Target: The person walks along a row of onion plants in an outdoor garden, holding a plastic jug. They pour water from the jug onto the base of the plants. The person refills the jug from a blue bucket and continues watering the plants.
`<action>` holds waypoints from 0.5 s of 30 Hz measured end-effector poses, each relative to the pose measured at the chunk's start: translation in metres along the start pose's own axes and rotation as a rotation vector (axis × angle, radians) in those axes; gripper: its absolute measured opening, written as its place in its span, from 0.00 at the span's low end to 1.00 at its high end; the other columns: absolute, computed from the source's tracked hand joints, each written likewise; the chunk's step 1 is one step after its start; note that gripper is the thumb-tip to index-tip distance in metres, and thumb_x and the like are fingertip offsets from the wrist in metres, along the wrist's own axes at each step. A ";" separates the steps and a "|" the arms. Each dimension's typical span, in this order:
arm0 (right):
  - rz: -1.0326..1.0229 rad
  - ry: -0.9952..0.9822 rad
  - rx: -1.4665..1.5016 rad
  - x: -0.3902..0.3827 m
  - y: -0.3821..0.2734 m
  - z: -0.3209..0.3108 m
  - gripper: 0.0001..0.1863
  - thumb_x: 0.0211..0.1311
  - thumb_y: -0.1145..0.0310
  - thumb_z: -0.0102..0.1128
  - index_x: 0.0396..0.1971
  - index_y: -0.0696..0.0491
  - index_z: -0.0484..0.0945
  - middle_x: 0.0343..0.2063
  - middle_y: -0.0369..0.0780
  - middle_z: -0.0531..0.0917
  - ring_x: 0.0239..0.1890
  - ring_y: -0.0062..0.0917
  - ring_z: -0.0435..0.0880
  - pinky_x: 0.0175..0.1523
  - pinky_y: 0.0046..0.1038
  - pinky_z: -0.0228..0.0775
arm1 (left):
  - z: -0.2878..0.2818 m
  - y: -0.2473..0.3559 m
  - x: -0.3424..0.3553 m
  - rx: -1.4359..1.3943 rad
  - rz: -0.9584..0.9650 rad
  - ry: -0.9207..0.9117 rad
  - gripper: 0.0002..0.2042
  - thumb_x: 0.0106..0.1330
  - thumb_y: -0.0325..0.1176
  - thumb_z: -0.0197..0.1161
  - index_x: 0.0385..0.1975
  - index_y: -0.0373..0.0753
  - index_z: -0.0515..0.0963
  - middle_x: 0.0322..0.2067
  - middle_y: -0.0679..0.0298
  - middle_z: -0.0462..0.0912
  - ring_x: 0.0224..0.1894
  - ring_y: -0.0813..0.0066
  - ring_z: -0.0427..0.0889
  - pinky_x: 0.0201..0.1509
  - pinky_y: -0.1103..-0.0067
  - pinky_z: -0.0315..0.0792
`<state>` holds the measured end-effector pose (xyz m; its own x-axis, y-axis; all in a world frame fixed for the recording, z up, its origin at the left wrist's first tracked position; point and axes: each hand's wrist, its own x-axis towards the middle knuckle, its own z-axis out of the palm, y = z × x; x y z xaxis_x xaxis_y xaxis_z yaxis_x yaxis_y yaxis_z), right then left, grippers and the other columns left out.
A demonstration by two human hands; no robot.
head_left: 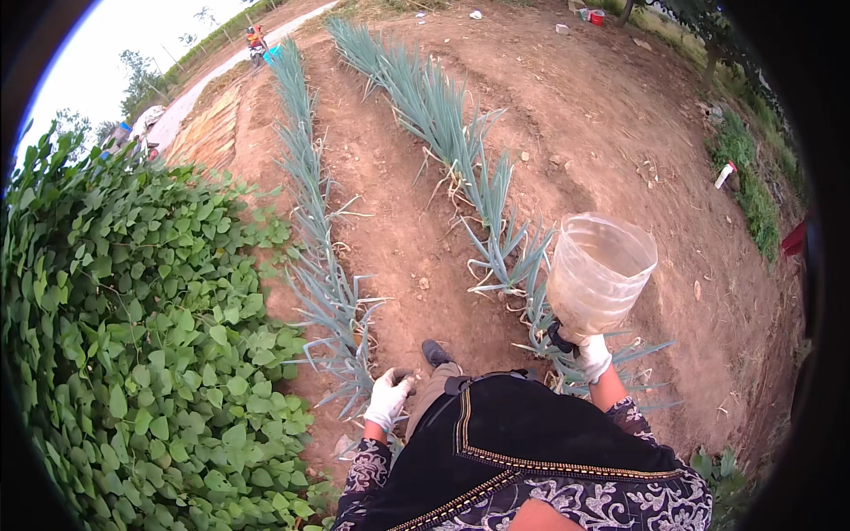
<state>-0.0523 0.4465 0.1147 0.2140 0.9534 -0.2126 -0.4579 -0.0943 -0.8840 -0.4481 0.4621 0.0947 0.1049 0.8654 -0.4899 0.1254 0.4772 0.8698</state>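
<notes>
Your right hand (595, 357) grips the cut bottle (600, 279) at the right onion row (444, 124), where careless tilting could spill any contents, while your left hand (388, 398), loosely curled, seems empty left of that row.

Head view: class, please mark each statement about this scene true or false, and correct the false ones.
1. The right hand holds a clear plastic container. True.
2. The left hand is bare. False: the left hand wears a white glove.
3. Leafy green plants fill the right side. False: the leafy green plants fill the left.
4. A dark shoe shows between two rows of onion-like plants. True.
</notes>
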 end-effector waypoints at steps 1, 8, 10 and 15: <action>0.001 0.006 -0.002 0.011 0.002 0.009 0.26 0.42 0.83 0.61 0.47 0.56 0.71 0.41 0.37 0.77 0.43 0.25 0.76 0.49 0.27 0.69 | -0.005 0.001 0.010 -0.008 0.005 0.009 0.11 0.60 0.30 0.57 0.40 0.32 0.72 0.32 0.63 0.78 0.30 0.77 0.78 0.34 0.81 0.73; 0.024 -0.098 -0.165 0.118 -0.010 0.084 0.32 0.37 0.77 0.67 0.49 0.54 0.69 0.44 0.36 0.76 0.46 0.26 0.74 0.51 0.29 0.68 | -0.052 0.013 0.077 -0.146 -0.032 0.113 0.11 0.59 0.28 0.57 0.40 0.31 0.72 0.30 0.60 0.77 0.28 0.76 0.78 0.32 0.80 0.74; 0.011 -0.129 -0.221 0.147 -0.006 0.097 0.32 0.38 0.76 0.67 0.50 0.54 0.68 0.45 0.36 0.76 0.46 0.26 0.74 0.52 0.29 0.68 | -0.071 0.019 0.095 -0.146 -0.043 0.127 0.11 0.59 0.28 0.57 0.40 0.31 0.72 0.30 0.62 0.77 0.27 0.77 0.78 0.32 0.81 0.73; -0.038 -0.097 -0.272 0.198 0.002 0.118 0.28 0.44 0.74 0.65 0.49 0.56 0.69 0.46 0.37 0.76 0.47 0.25 0.74 0.52 0.28 0.67 | -0.089 0.074 0.144 -0.170 -0.061 0.143 0.11 0.61 0.33 0.57 0.40 0.33 0.72 0.31 0.62 0.78 0.28 0.76 0.79 0.31 0.82 0.72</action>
<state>-0.1129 0.6688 0.1203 0.1369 0.9796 -0.1474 -0.2004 -0.1183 -0.9725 -0.5116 0.6356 0.0937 -0.0403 0.8414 -0.5389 -0.0426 0.5374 0.8423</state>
